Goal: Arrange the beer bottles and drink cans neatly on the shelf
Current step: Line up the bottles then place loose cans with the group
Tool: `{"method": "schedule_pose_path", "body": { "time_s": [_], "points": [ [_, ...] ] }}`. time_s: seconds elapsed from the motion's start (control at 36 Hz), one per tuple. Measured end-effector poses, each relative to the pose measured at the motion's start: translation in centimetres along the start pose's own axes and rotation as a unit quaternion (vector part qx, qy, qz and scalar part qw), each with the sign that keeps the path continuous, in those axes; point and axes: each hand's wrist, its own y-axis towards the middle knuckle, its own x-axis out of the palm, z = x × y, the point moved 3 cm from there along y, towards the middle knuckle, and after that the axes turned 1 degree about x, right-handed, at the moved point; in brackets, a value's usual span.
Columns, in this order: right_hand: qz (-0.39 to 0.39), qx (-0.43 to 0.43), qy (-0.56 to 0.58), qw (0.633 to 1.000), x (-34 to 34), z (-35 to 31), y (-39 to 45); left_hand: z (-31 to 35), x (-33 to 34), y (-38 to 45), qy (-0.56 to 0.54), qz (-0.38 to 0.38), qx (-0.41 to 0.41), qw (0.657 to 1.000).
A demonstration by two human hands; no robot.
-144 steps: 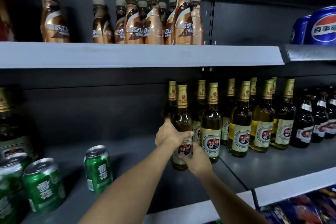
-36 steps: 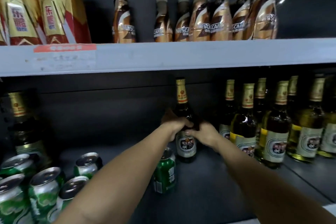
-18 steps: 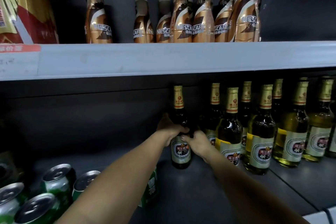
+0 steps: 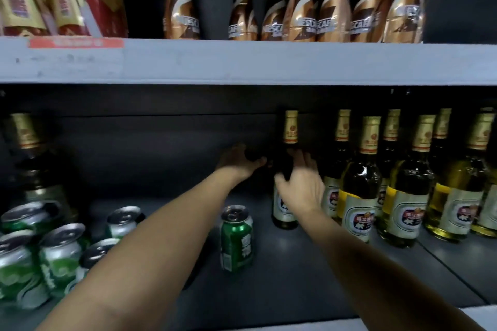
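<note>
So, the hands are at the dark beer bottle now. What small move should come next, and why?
Probably slide the dark beer bottle a little to the right, against the row of beer bottles. It stands upright but apart from them, with the right hand in front of it and the left hand just beside it, so both are placed to guide it.

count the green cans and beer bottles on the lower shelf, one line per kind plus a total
green cans: 6
beer bottles: 8 (a possible ninth is cut off at the right edge, not counted)
total: 14
</note>
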Motion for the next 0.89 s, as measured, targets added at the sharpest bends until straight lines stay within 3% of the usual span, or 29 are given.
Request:
{"method": "schedule_pose_path", "body": {
  "time_s": [0.17,0.36,0.5,0.58,0.69,0.89],
  "points": [
    [-0.005,-0.099,0.031,0.995,1.7,-8.8,0.3,-6.5,-9.0,-2.4,0.1,0.084,-0.054,0.99],
    [-0.174,-0.1,0.026,0.979,7.5,-20.7,-1.2,-17.4,-21.5,-5.7,0.095,0.201,-0.115,0.968],
    [-0.298,-0.084,0.035,0.95,13.9,-27.2,-3.6,-24.7,-27.2,-7.9,0.012,0.289,-0.193,0.938],
    [-0.357,-0.079,0.035,0.93,17.0,-30.5,-5.0,-28.2,-28.6,-7.5,0.001,0.229,-0.222,0.948],
    [-0.387,-0.065,0.026,0.919,19.8,-33.6,-5.3,-30.9,-28.7,-6.1,-0.03,0.12,-0.182,0.975],
    [-0.4,-0.023,0.117,0.909,22.9,-36.4,-5.2,-32.9,-28.5,-4.8,-0.104,0.06,-0.168,0.979]
  ]
}}
